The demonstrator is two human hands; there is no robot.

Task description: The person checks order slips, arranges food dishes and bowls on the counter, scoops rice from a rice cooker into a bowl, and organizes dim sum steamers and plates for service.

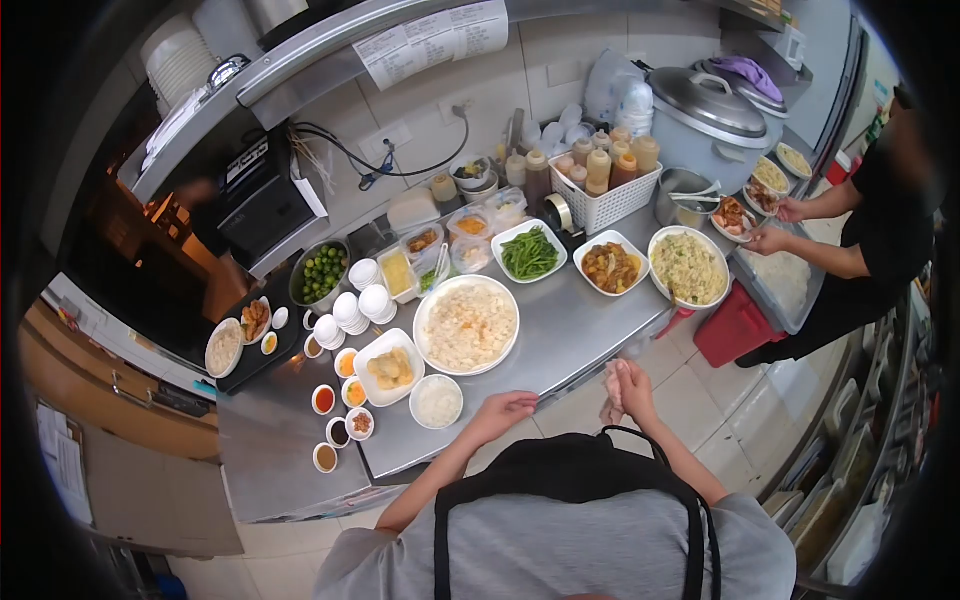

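My left hand (503, 412) hangs over the front edge of the steel counter (545, 372), right of a small bowl of white rice (436, 402). Its fingers are stretched out and hold nothing. Further right, beyond the counter's edge, my right hand (632, 388) is closed on a crumpled cloth (611, 392). Nearest on the counter stand a large bowl of pale food (466, 324), a white dish of yellowish pieces (390, 370), a plate of green vegetables (529, 252), a dish of brown stew (611, 265) and a big bowl of yellowish food (689, 268).
Small sauce cups (323, 400) and stacked white cups (350, 312) stand at the left. A basket (625, 200) of bottles is at the back. At the right a co-worker (860, 230) holds a plate near a red bin (735, 325).
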